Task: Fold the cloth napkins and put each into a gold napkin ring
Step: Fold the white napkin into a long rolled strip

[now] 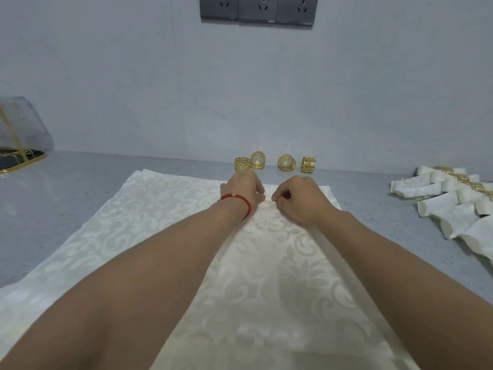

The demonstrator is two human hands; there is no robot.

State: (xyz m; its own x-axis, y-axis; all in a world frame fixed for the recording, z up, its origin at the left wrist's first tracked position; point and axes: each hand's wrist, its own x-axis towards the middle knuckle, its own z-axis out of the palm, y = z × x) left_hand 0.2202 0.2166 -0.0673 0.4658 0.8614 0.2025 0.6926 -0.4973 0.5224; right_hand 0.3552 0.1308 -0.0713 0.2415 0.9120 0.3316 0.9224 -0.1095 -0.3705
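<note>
My left hand (244, 189) has its fingers (260, 192) curled down, pinching the napkin (266, 276) near its far edge; red bracelet (240, 202) on that wrist. My right hand (298, 200) sits just beside it, fingers curled in, thumb and forefinger nipping the same cloth at a small raised fold between the two hands. Both forearms stretch out over the napkin. Napkin is cream with a scroll pattern, spread flat on the grey worktop (80, 188), reaching from the near edge of view almost to the rings. A second cream layer shows to the left under or beside it; can't tell if it's the same piece. Four loose gold rings (286, 163) stand in a row on the worktop just past my hands, near the wall (160, 89): one partly hidden behind my left hand, one just right of it, then two more, right one upright on its side. Finished napkins (453, 201), rolled and threaded through gold rings, lie in a row at the far right of the worktop, well apart from my hands. Far left, a clear cover with gold trim (21, 134) on a dark base. Grey sockets (257, 8) up on the wall.
</note>
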